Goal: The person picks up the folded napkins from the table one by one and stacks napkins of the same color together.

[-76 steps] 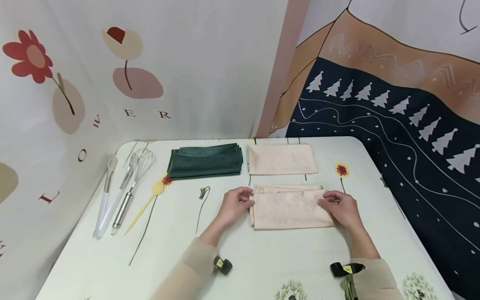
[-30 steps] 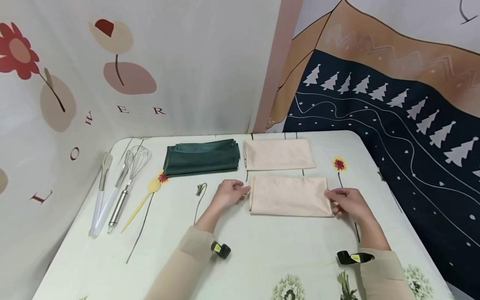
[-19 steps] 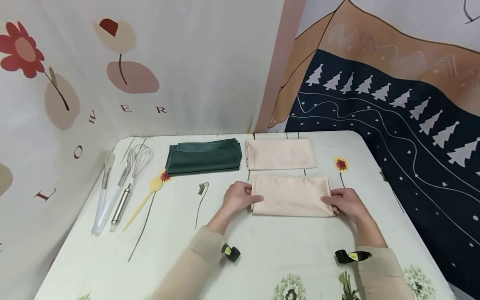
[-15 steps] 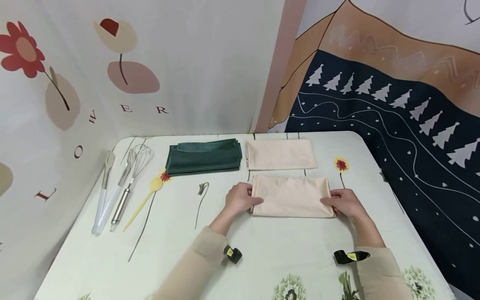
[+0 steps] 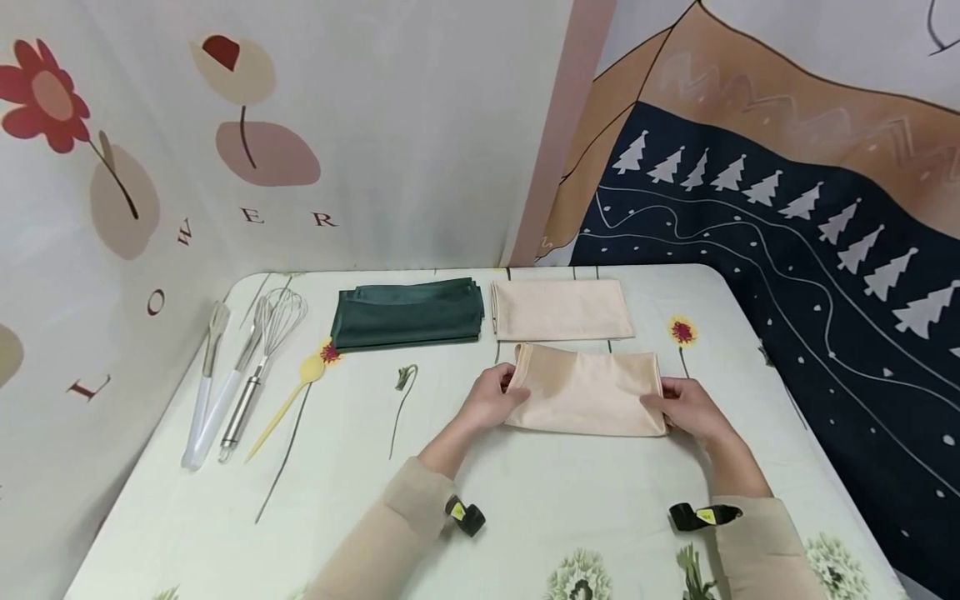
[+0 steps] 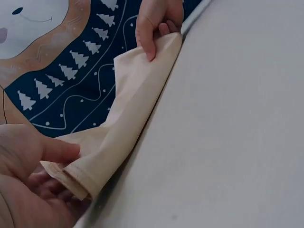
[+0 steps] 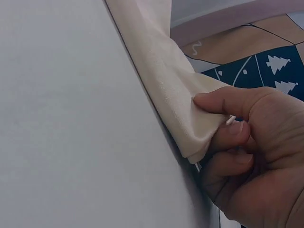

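Note:
A folded peach cloth [image 5: 588, 392] is held between both hands near the middle of the table. My left hand [image 5: 489, 398] pinches its left end, thumb on top and fingers beneath. That end is raised and bends up, and the left wrist view shows its stacked layers [image 6: 76, 180]. At the opposite end my right hand [image 5: 690, 406] pinches the cloth, with the thumb [image 7: 213, 101] on top and the other fingers curled under the edge. Just behind lies a second folded peach cloth [image 5: 562, 308], with a folded dark green cloth [image 5: 408, 314] to its left.
On the table's left side lie a whisk [image 5: 258, 375], two utensils with pale handles, one of them a brush-like tool [image 5: 206, 379], and a yellow spoon [image 5: 288, 404]. The table [image 5: 510, 517] has a flower-printed cover. Printed curtains [image 5: 390, 133] hang behind it and at the sides.
The cloth's upper layer has come over its far edge. My left hand let go, then gripped the left end again and raised it. My right hand has stayed at the right end.

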